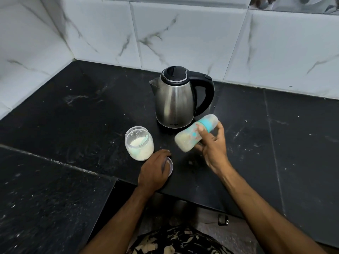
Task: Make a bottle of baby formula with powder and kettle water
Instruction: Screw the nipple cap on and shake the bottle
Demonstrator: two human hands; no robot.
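In the right hand's (212, 145) grip, bottle (192, 136) (tilted); cap end outermost.

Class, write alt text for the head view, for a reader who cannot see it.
The right hand holds a capped baby bottle tilted over a black counter, while the left hand rests on a jar lid. An open jar of powder and a steel kettle stand behind.

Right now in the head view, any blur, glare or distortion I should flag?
Head view: the baby bottle in the right hand is smeared by motion blur, its markings unreadable; the kettle shows soft streaky reflections but stays legible; wide-angle distortion bends the wall tiles and countertop edges; the lid under the left hand is mostly hidden; the powder jar is fairly sharp.
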